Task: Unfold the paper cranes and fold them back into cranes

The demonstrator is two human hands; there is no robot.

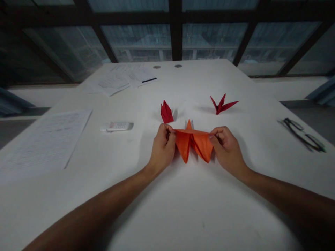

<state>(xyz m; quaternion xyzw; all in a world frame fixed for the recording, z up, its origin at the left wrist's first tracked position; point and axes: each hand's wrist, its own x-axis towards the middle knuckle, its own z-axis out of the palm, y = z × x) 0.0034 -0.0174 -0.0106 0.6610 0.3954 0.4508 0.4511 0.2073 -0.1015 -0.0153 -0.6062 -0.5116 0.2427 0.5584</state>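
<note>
Beyond the far edge of the counter point(188, 209), a wide window point(136, 42) is divided into panes by dark bars. The white counter is spread across most of the view. On its left side, a large written sheet point(47, 139) is laid flat, and farther back several loose papers point(117, 80) are overlapped at angles.

At the middle of the counter, a piece of orange paper point(184, 143) is held between the two hands. Its left upper corner is pinched by the thumb and fingers of the left hand point(163, 144), and its right upper corner is gripped in the same way by the right hand point(228, 148). The upper edge is stretched between them; two folded flaps are pointed down toward the person, and a narrow tip is raised behind.

Near the right edge, dark-framed glasses point(300, 137) are set down with the lenses facing away from the hands. To the left of the left hand, a small white packet point(117, 126) with print is placed on its side. Beyond the orange paper, a red paper bird point(219, 107) is stood to the right, and a compact red folded shape point(166, 112) is placed just past the left hand. At the loose papers' edge, a thin dark strip point(149, 80) is seen.
</note>
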